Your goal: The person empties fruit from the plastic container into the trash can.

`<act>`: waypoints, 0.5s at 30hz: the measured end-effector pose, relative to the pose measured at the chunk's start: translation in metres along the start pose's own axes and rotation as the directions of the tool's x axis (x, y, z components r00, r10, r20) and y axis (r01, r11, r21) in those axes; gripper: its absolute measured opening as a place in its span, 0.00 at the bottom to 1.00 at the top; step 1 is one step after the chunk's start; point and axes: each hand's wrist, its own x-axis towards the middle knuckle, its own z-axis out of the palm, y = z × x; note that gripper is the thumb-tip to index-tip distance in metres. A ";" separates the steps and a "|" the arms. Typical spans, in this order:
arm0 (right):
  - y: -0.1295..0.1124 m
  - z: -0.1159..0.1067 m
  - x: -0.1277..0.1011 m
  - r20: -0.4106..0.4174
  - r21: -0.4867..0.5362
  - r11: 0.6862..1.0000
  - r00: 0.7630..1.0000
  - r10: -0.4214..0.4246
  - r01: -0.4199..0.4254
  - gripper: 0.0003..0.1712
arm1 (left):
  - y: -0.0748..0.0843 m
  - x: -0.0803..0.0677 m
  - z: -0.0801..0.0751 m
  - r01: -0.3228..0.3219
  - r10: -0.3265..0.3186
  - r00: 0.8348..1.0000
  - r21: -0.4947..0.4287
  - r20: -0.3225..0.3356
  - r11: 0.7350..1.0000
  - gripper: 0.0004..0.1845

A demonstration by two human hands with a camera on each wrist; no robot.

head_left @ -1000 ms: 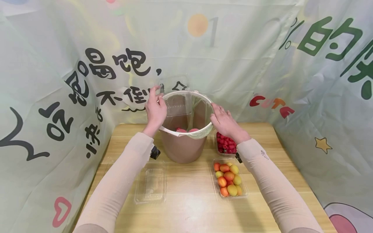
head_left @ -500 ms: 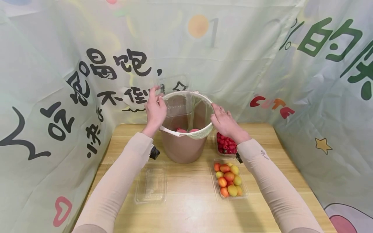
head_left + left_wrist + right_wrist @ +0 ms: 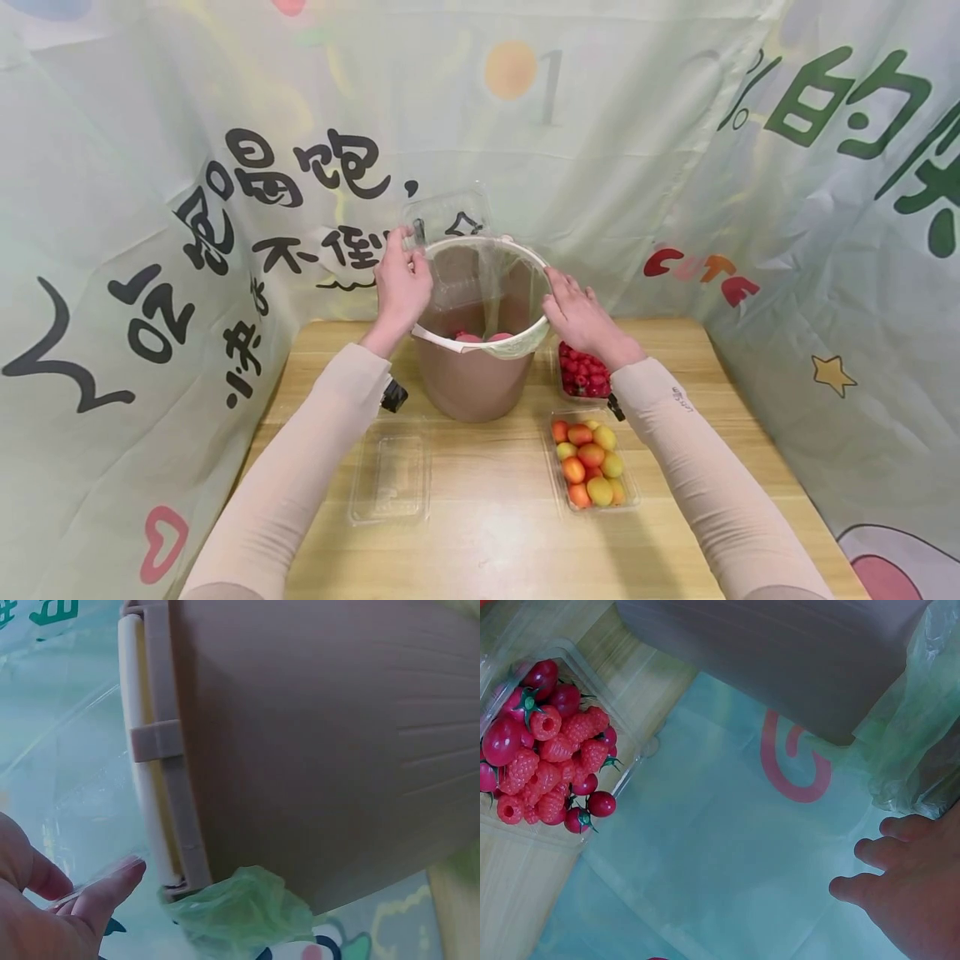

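Head view shows your left hand (image 3: 401, 283) pinching a clear box (image 3: 448, 242) by its edge, tilted over the open bin (image 3: 476, 379) just right of that hand, with red fruit (image 3: 480, 336) lying down inside. Your right hand (image 3: 577, 317) rests with fingers spread on the bin's rim and its green liner (image 3: 517, 346), on the side opposite your left. Just behind that wrist sits a tray of berries (image 3: 581, 371), nearer you a tray of tomatoes (image 3: 588, 462), and below your left forearm an empty clear tray (image 3: 390, 479) on the table (image 3: 487, 542).
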 end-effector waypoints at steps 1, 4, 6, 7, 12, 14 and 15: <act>0.000 0.000 0.000 0.001 0.002 1.000 1.000 0.000 0.000 0.41 | 0.001 0.000 -0.001 -0.007 0.007 1.000 0.008 0.000 1.000 0.20; 0.001 0.001 0.000 0.002 0.005 1.000 1.000 0.001 -0.001 0.42 | 0.002 -0.002 -0.003 -0.025 0.025 1.000 0.019 0.004 0.999 0.19; 0.001 0.001 0.000 0.001 0.008 1.000 1.000 0.001 -0.001 0.42 | 0.004 -0.003 -0.004 -0.031 0.031 0.999 0.018 0.012 0.999 0.18; 0.002 0.001 0.000 0.000 0.008 1.000 1.000 0.001 -0.001 0.42 | 0.004 -0.003 -0.005 -0.034 0.034 0.999 0.017 0.018 0.999 0.18; 0.003 0.002 0.000 0.002 -0.001 1.000 1.000 -0.001 0.001 0.42 | 0.009 -0.008 -0.011 -0.041 0.040 0.998 0.027 0.058 0.999 0.17; 0.002 0.002 0.000 0.001 -0.001 1.000 1.000 -0.003 0.003 0.43 | 0.012 -0.011 -0.013 -0.048 0.045 0.996 0.028 0.083 0.998 0.18; 0.002 0.001 0.000 0.000 -0.001 1.000 1.000 -0.003 0.003 0.43 | 0.014 -0.012 -0.015 -0.052 0.049 0.994 0.025 0.097 0.998 0.19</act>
